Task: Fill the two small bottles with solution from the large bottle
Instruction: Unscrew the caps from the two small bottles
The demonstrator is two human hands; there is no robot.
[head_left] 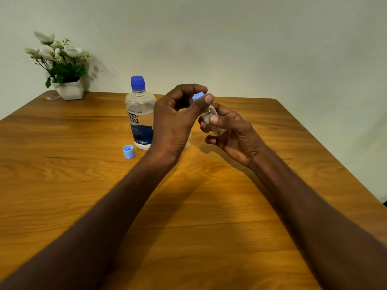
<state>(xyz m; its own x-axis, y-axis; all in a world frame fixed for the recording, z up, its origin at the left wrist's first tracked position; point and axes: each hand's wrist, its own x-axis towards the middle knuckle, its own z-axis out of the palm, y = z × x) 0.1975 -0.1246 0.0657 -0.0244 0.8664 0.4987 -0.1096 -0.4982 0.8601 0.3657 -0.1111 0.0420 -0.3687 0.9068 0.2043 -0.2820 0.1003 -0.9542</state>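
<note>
Your right hand (228, 130) is gripping the tilted small bottle (211, 120) while left fingers (206, 100) are pinching its cap (198, 96).

Blue-capped clear large bottle (140, 114) with blue label, light-blue loose cap (128, 151), grained orange-brown table (83, 185), white flowers (56, 51).

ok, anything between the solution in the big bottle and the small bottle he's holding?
Yes, two caps. The large bottle stands upright with its dark blue cap on. The small bottle, in the right hand, has a light blue cap at its mouth, pinched by the left hand.
</note>
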